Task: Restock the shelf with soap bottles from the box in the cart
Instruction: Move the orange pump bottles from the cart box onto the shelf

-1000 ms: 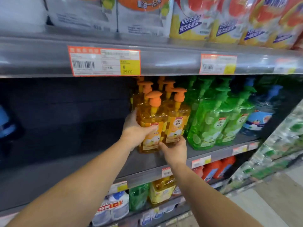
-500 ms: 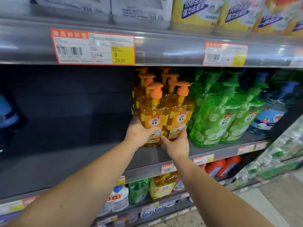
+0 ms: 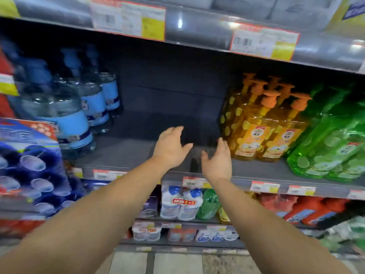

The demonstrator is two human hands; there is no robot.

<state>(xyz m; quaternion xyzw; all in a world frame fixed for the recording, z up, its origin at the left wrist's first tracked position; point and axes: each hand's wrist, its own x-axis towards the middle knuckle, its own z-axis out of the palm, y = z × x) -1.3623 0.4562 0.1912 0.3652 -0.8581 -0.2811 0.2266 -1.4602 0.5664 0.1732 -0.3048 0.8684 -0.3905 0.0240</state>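
Your fingers [image 3: 174, 131] on the left hand [image 3: 169, 149] are spread apart and hold nothing; the fingers of the right hand [image 3: 218, 162] are also apart and empty, with the palm turned toward the left hand. Both hands are in the centre of the frame, above the front edge of the shelf [image 3: 126, 153], in front of an empty dark gap.

The orange soap bottles [image 3: 262, 133] stand at the right of centre, just beside your right hand but not touching it. They are in close rows, upright, with the pump heads at the top. Further right stand green soap bottles [image 3: 325, 147], and at the left of the frame are clear bottles with blue labels [image 3: 65, 115]. The box and the cart are not visible here, so I cannot tell how many bottles remain.

About handling, I judge the following. A full bottle looks rather heavy for its size, and the plastic wall is stiff but smooth, so it may slip in a loose grip. Take it around the body, at the label height, with the thumb on one side and the fingers on the other. Do not lift by the pump head: the neck is thin and the head may turn or press down. The base seems narrow, so a bottle can tip against its neighbours when you slide it in.
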